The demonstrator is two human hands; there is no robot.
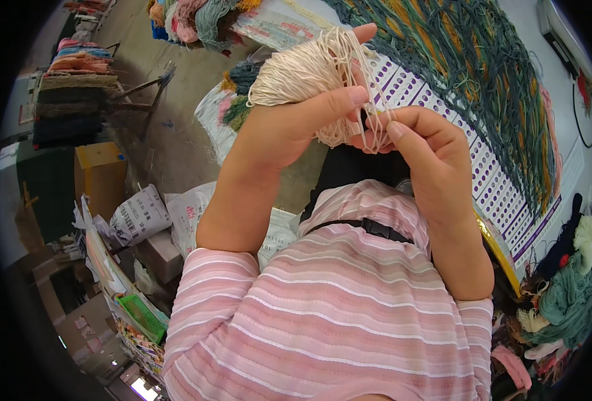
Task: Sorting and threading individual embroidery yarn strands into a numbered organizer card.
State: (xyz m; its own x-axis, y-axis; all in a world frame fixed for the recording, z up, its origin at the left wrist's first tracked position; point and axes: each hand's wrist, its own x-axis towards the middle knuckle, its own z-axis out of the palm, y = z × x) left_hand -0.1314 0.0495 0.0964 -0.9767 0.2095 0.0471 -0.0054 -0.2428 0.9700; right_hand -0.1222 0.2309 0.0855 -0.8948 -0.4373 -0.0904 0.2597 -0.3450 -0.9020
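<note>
A thick skein of cream yarn (296,72) is held up in front of me, above the near edge of the table. My left hand (312,117) wraps round the skein, its thumb pressed across the strands and one fingertip showing above them. Several loose strands hang off the skein's right side. There my right hand (426,137) pinches some of them between thumb and forefinger, with the other fingers curled in. The fingers of my left hand behind the yarn are mostly hidden.
Long dark green and ochre yarn strands (456,67) lie over a printed sheet with purple dots (509,200) on the table. Coloured yarn bundles (569,287) are heaped at the right. On the left stand a cardboard box (101,177), white sacks (141,215) and a rack of folded yarn (75,90).
</note>
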